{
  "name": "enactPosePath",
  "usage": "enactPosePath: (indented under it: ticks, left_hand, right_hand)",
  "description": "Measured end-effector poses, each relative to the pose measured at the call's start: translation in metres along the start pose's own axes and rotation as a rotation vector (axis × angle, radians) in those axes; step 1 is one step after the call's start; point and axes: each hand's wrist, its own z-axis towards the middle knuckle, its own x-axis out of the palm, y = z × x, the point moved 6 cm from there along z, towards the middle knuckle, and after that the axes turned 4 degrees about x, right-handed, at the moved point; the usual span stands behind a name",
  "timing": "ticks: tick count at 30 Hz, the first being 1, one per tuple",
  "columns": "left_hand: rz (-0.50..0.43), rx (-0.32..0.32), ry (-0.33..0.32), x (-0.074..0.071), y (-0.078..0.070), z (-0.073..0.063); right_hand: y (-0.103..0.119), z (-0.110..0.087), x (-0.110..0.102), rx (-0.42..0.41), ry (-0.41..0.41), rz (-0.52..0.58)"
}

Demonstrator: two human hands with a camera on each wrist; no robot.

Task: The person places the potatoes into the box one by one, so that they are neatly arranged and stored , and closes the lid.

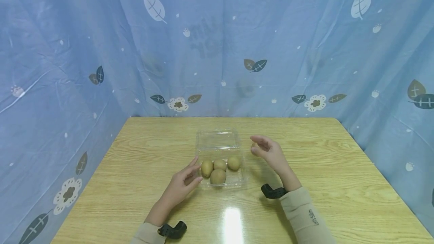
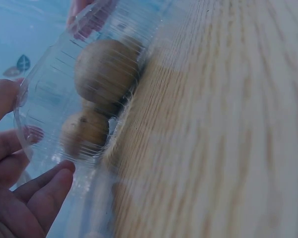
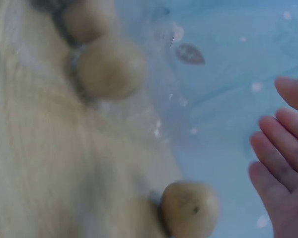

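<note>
A clear plastic box (image 1: pixel 234 178) sits on the table with its hinged lid (image 1: pixel 217 141) folded back. Several yellow-brown potatoes (image 1: pixel 218 176) lie in its base. My left hand (image 1: pixel 180 184) holds the box at its left edge; in the left wrist view, a fingertip of that hand shows through the plastic. Another potato (image 3: pixel 189 210) lies on the table right of the box, mostly hidden in the head view. My right hand (image 1: pixel 270 154) is over it there; in the right wrist view its fingers are extended, apart from the potato, and hold nothing.
The wood-grain table (image 1: pixel 135 168) reaches back to a blue patterned curtain (image 1: pixel 217 48), which also hangs along both sides. Each wrist wears a black camera mount (image 1: pixel 273 191). Light glares off the table in front of the box.
</note>
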Motion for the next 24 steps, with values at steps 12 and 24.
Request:
enactPosePath:
  ticks: [12,24]
  left_hand:
    - [-0.022,0.042,-0.006,0.000,0.015,0.000]
    - [-0.006,0.014,-0.008,0.001,0.012,0.000]
  right_hand:
    - [-0.039,0.007,-0.022,0.086,-0.160,-0.074]
    - [-0.066,0.018,-0.015,0.208,-0.084,-0.105]
